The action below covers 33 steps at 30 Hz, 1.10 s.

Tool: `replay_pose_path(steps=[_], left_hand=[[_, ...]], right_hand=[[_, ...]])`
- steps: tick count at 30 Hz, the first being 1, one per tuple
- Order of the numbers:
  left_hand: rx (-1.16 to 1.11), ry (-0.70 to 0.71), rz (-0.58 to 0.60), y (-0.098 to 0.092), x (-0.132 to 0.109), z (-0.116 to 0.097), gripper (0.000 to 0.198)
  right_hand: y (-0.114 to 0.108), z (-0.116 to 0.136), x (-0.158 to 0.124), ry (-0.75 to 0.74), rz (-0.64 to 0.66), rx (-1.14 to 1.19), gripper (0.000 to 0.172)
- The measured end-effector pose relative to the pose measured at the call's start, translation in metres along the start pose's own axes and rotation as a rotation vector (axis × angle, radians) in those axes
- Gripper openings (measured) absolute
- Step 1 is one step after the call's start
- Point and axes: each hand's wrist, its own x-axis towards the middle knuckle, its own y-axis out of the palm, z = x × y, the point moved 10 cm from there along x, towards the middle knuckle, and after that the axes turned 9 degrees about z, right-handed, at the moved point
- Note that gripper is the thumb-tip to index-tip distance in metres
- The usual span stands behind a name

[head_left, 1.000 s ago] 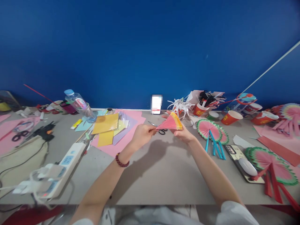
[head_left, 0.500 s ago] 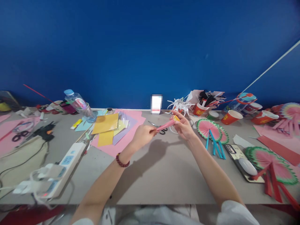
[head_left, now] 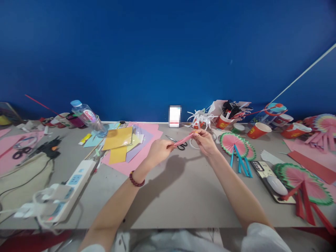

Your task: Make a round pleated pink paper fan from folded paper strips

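Note:
A narrow folded strip of pink paper [head_left: 183, 140] is stretched between my two hands above the middle of the table. My left hand [head_left: 161, 149], a dark red bead bracelet on its wrist, pinches the strip's left end. At the other end, the closed fingers of my right hand [head_left: 204, 141] grip the paper, with a small yellow-orange spot showing near the fingertips. Black-handled scissors [head_left: 181, 145] lie on the table just beyond the strip. A white tape ring [head_left: 193, 144] rests beside them, partly covered by my right hand.
Coloured paper sheets [head_left: 121, 137], a tilted bottle [head_left: 90, 117] and a power strip [head_left: 76, 187] are on the left. To the right lie pink-and-green paper fans [head_left: 234, 144], a phone with a mouse [head_left: 277, 185] on it and red paper cups [head_left: 259, 131]. A lit phone [head_left: 174, 116] stands against the blue wall.
My right fingers have shifted and closed further over the strip's far end, and the yellow piece seen there is now mostly hidden. My left hand has barely moved.

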Motion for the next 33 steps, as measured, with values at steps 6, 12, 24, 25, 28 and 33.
replay_pose_path(steps=[6,12,24,25,28,33], left_hand=[[-0.111,0.029,0.054,0.005,0.000,0.000,0.024],[-0.030,0.006,-0.051,-0.001,-0.001,0.001,0.024],[-0.028,0.034,-0.045,-0.006,-0.005,-0.012,0.024],[-0.024,0.038,-0.035,-0.005,-0.004,-0.013,0.024],[-0.018,0.050,0.006,-0.002,-0.003,-0.015,0.025],[-0.052,0.047,0.077,0.009,-0.003,-0.018,0.022]], right_hand=[[0.005,0.011,-0.002,-0.027,0.024,-0.025,0.028],[0.008,0.018,-0.006,-0.038,0.070,-0.049,0.031],[0.042,0.003,-0.015,-0.010,0.380,-0.115,0.065],[0.038,0.001,-0.013,-0.011,0.340,-0.120,0.053],[0.028,-0.005,-0.010,-0.009,0.214,-0.078,0.028],[0.024,-0.008,-0.009,-0.013,0.112,-0.037,0.021]])
